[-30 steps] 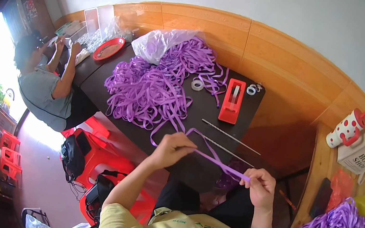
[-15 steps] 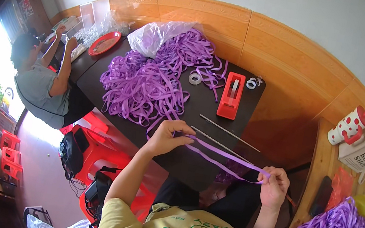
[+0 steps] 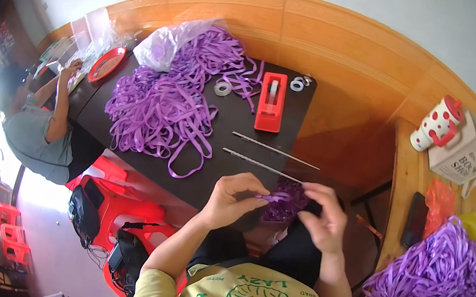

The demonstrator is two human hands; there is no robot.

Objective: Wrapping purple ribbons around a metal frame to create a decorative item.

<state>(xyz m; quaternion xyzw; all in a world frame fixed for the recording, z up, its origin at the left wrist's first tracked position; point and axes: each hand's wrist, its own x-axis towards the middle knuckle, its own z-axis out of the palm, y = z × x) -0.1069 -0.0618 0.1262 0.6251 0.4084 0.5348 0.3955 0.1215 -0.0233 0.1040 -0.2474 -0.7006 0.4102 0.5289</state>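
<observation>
In front of my lap, my left hand pinches a short gathered bit of purple ribbon between thumb and fingers. My right hand hovers to the right of it, thumb and fingers apart, with nothing seen between them. Beyond my hands two thin pale rods lie side by side on the dark table. A large tangled heap of purple ribbon covers the table's left part, with one loop trailing toward the near edge.
A red tape dispenser and tape rolls sit on the table. On the wooden bench at right are a dotted tumbler, a phone and more purple ribbon. At left another person works beside a red plate.
The ribbon stretched between both hands is now bunched at my left fingertips. My right hand has let go and moved closer to the left. The whole view has shifted.
</observation>
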